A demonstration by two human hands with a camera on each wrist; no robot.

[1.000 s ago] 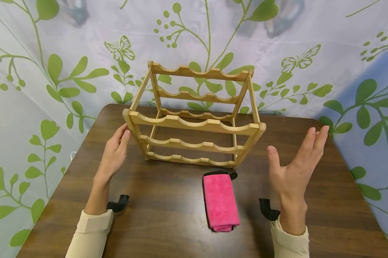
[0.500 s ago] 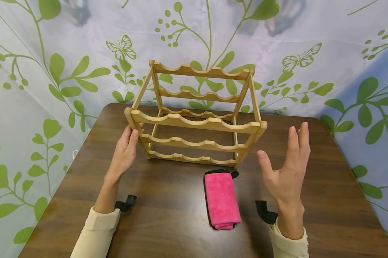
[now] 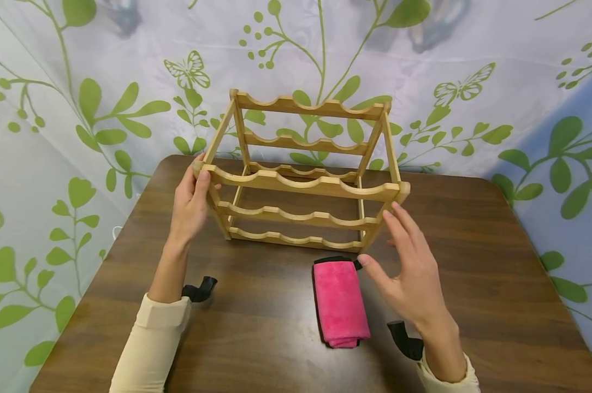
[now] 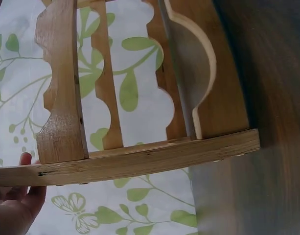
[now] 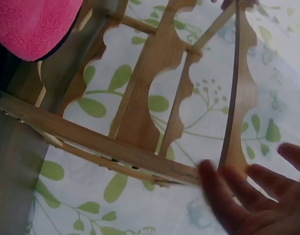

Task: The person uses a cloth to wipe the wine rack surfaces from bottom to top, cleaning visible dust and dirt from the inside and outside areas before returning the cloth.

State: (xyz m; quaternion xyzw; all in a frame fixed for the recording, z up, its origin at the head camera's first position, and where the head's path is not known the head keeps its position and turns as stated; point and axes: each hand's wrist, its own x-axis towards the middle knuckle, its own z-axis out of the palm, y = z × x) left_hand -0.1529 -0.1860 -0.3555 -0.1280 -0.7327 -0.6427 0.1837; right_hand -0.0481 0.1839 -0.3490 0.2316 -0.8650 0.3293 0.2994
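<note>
A wooden rack with scalloped rails, like a wine rack [image 3: 301, 184], stands upright on the brown table. My left hand [image 3: 189, 210] grips the top of its front left post, thumb in front and fingers behind. In the left wrist view the left hand [image 4: 15, 210] holds the end of that post [image 4: 140, 164]. My right hand [image 3: 414, 278] is beside the front right post, fingers extended and thumb spread, fingertips right at the post. The right wrist view shows the right hand [image 5: 262, 200] with fingers apart near the post's upper end [image 5: 159, 166].
A folded pink cloth [image 3: 342, 305] with black edging lies on the table [image 3: 256, 327] in front of the rack. A hanging leaf-print curtain [image 3: 143, 60] is close behind. A black curved piece [image 3: 200, 289] shows at the left wrist, another [image 3: 405, 339] at the right.
My left hand has moved up the left post and taken hold of its top. The right hand has come left, from clear of the rack to the right post. Rack and cloth stay put.
</note>
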